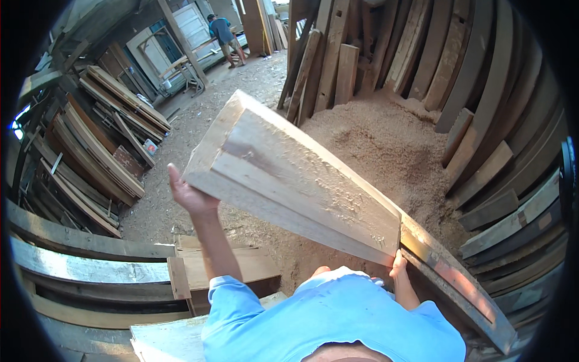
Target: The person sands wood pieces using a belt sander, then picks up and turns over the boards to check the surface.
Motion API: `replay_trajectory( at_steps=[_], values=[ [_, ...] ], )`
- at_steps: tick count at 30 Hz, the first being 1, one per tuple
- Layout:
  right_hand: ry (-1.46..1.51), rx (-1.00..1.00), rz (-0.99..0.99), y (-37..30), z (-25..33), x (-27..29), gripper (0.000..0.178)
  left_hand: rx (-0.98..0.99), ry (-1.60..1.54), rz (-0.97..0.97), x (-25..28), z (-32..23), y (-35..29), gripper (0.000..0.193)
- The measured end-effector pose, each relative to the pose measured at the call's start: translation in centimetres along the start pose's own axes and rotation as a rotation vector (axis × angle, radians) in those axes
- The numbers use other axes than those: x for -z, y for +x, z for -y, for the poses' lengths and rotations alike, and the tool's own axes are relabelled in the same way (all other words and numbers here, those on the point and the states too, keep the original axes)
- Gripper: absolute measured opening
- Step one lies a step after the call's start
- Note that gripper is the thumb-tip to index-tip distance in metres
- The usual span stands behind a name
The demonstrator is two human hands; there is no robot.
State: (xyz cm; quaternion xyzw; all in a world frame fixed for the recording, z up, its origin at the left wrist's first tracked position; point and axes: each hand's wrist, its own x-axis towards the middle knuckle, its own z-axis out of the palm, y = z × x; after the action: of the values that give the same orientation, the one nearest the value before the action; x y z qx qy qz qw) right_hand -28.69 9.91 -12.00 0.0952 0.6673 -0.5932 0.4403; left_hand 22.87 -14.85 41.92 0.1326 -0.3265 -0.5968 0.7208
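Note:
A long, broad wooden plank (pixel 301 175), pale and rough on its face, lies slantwise across the middle in front of me. Lines run along its length; I cannot tell whether it is one thick piece or several boards together. My left hand (pixel 196 196) grips its far left end from below, the thumb sticking up beside the edge and the other fingers mostly hidden under the wood. At the near right end, my right hand (pixel 398 264) closes on the corner. Just past that corner a long narrow beam (pixel 458 277) with a yellow and orange sunlit patch runs toward the lower right.
Sawdust (pixel 386 139) is heaped beyond the plank. Upright timbers (pixel 416 48) lean along the far and right sides. Stacked boards (pixel 99 151) stand at the left, and planks (pixel 90 259) lie at the lower left. Far back, another person (pixel 223 36) bends over some boards.

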Motion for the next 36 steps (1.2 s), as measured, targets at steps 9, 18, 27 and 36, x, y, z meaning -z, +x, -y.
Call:
replay_trajectory(
  at_steps=[9, 18, 27, 36],
  values=[
    [0.413, 0.004, -0.044, -4.4, 2.5, 1.6, 0.05, 0.655, 0.758, 0.066, 22.1, -2.4, -9.7, 0.068],
    [0.167, -0.018, 0.109, -7.2, 7.6, -4.3, 0.034, 0.791, 0.676, -0.493, 33.1, 3.7, -26.3, 0.042],
    [-0.114, -0.127, 0.513, -11.8, 4.7, -20.6, 0.031, 0.357, 0.957, -0.716, 27.9, -9.0, -35.4, 0.045],
    [-0.305, -0.293, 0.711, -14.3, -1.7, -28.0, 0.028, 0.239, 1.012, -0.927, 19.7, -13.2, -43.1, 0.058]
  ],
)
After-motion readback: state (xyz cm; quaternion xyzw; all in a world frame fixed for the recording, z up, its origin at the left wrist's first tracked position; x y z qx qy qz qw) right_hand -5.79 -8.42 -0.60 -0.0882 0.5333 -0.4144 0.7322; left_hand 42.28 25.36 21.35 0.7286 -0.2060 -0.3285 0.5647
